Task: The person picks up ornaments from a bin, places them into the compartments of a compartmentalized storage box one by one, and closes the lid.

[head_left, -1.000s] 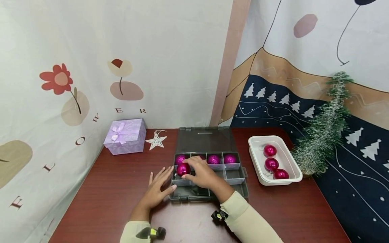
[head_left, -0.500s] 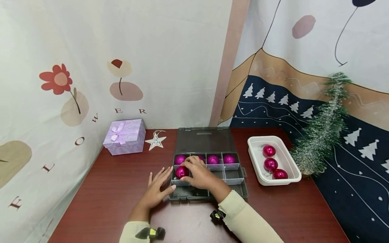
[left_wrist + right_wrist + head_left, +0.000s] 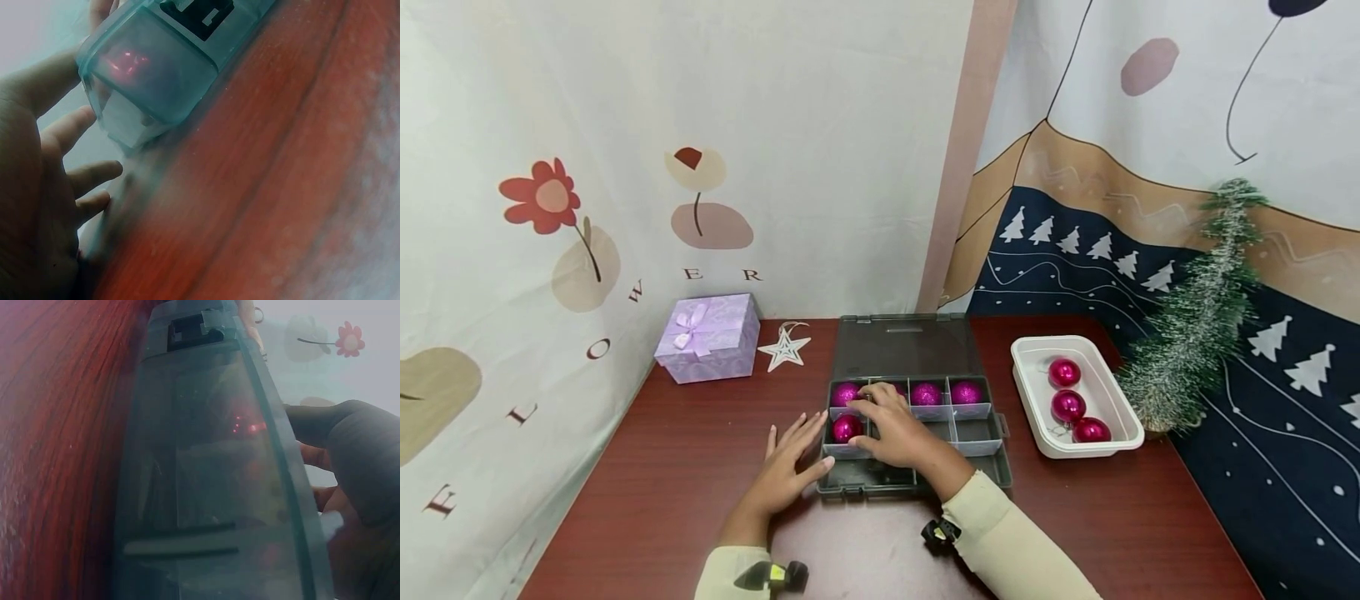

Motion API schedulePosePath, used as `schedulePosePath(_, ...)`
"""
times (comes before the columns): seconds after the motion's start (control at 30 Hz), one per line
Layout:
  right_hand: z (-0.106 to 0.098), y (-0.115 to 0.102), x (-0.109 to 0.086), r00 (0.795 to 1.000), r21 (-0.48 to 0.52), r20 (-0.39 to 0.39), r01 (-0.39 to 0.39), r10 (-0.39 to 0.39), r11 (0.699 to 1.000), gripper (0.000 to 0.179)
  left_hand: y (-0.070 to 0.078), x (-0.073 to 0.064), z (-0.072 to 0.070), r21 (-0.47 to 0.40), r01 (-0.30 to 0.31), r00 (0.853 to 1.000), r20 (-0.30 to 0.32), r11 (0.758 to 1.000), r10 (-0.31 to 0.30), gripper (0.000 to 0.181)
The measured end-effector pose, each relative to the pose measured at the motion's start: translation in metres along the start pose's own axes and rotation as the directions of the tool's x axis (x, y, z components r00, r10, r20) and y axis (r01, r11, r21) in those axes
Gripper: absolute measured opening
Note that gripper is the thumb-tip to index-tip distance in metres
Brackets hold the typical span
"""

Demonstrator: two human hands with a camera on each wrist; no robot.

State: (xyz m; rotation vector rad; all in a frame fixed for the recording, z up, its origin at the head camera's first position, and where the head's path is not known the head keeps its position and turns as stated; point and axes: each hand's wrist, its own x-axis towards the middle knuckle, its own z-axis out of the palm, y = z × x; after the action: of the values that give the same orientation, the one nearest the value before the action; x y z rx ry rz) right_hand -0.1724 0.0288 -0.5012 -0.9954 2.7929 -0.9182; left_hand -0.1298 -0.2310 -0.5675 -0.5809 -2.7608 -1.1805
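Note:
A shiny magenta bauble sits in the left compartment of the middle row of a dark, see-through divided box. My right hand hovers over that row, thumb and index finger spread beside the bauble, the index finger apart from it. Along the back row lie several glittery magenta baubles, one partly hidden by my right hand. My left hand lies at the box's left side with fingers spread and straight. In the left wrist view, its fingers touch or nearly touch the box wall.
A white tray with three shiny magenta baubles stands to the right. Behind it rises a frosted small Christmas tree. A lilac gift box and a white star ornament are at the back left. The box's lid lies back.
The shiny bauble has gone down into the left middle compartment, and my right fingers have loosened from it. My left hand has stayed in place.

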Motion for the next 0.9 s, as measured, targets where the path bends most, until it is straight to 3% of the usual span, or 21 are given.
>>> schedulePosePath(0.47,-0.024,0.012,-0.016,0.992,0.090,-0.125,0.029,-0.018,0.996,0.052,-0.002,0.000,0.000,0.002,0.007,1.000,-0.001,1.000,-0.007,0.077)
schedulePosePath(0.7,-0.041,0.020,-0.031,0.985,0.146,-0.168,-0.023,0.048,0.989,0.050,-0.004,0.000,0.001,-0.001,-0.008,1.000,-0.005,1.000,0.008,0.077)
schedulePosePath(0.9,-0.053,0.032,-0.044,0.971,0.127,-0.230,-0.036,0.065,0.991,0.050,-0.003,-0.001,0.001,0.001,-0.005,1.000,-0.001,1.000,0.005,0.077)
